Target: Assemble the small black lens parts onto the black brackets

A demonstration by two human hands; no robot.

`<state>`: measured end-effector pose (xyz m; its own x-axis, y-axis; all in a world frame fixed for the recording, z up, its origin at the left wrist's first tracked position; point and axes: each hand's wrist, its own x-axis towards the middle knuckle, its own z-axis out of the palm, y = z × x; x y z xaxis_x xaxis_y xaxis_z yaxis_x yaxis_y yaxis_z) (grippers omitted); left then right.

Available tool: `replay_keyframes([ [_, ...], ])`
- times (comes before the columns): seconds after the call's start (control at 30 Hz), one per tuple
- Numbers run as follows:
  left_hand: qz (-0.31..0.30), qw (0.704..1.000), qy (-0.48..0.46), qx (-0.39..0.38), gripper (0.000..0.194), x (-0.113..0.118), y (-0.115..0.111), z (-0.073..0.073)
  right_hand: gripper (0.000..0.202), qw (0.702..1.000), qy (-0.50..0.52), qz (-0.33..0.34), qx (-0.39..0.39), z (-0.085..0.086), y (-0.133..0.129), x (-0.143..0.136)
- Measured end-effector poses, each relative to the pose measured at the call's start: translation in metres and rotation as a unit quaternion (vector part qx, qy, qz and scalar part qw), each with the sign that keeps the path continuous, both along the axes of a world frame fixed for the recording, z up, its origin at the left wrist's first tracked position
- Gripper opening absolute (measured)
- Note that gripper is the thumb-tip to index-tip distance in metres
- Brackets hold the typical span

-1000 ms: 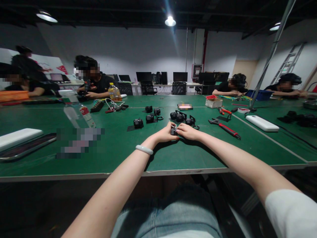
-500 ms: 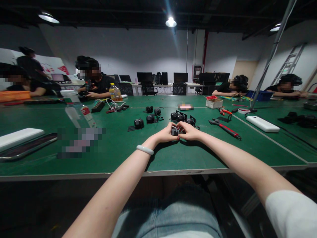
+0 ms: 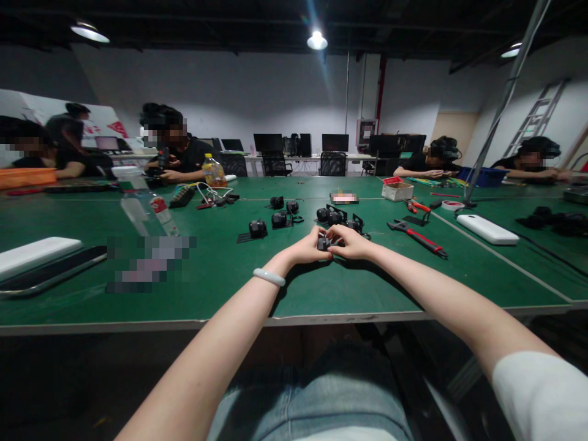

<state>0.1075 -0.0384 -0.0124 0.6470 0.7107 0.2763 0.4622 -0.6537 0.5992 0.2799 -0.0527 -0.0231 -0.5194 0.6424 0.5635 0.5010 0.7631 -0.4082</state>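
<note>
Both hands meet around a small black part (image 3: 324, 242) low over the green table (image 3: 220, 282). My left hand (image 3: 307, 246) closes on its left side, with thumb and fingers curled about it. From the right, my right hand (image 3: 349, 244) grips the same part, its fingers touching those of the left. Much of the part is covered, so I cannot tell its exact kind. Just beyond my fingers lies a cluster of similar black parts (image 3: 331, 214). More black pieces, one with a flat slotted plate (image 3: 257, 229), lie to the left.
On the right lie an adjustable wrench (image 3: 420, 239) with red-black handles, a white power bank (image 3: 487, 230) and a small box (image 3: 397, 191). A clear bottle (image 3: 138, 205), a phone (image 3: 55, 271) and a white slab (image 3: 39, 254) are at left. Co-workers sit across the table.
My hands stay in nearly the same place, with the black part turned slightly between them. In the left background, a standing person has shifted right.
</note>
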Motion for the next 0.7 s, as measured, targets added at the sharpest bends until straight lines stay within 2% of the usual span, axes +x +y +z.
replay_keyframes([
  [0.23,0.001,1.0,-0.011,-0.01,0.056,0.0002,-0.0014,0.001,0.028,1.0,0.01,0.002,-0.006,-0.001,0.0005,-0.0009],
  [0.7,0.0,1.0,-0.011,-0.014,0.057,0.0006,-0.0026,0.0018,0.027,0.997,0.036,-0.009,-0.074,-0.0058,0.0041,-0.0019],
])
